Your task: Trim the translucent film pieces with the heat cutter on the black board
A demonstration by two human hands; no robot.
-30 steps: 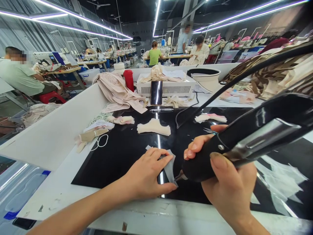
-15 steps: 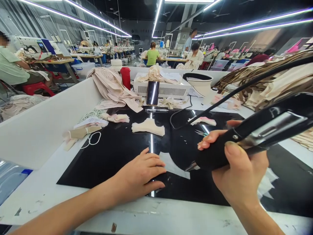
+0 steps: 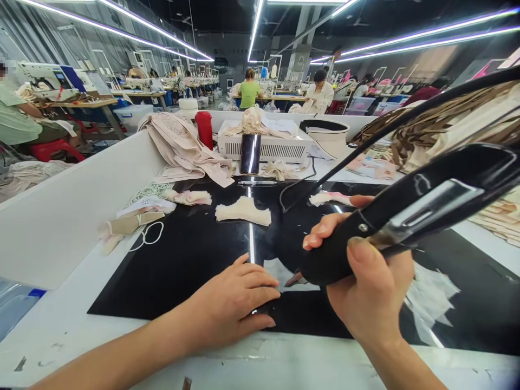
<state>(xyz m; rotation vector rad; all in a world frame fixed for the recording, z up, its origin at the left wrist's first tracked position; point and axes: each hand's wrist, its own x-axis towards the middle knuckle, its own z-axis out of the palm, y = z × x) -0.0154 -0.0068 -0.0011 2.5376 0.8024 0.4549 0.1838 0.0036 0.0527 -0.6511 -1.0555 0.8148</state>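
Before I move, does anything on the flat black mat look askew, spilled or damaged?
No spill or clear damage shows. Sheer white scraps lie in a jagged heap beyond the right hand, and a thin white cord loop straggles onto the black mat's left edge; both look untidy.

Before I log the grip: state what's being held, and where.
The black tool, by its dark body just behind the metal tip, in the right of the two hands.

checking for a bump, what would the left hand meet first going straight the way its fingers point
Most likely the sheer white piece just ahead of the left hand, with the metal tool tip beyond; finger contact is unclear.
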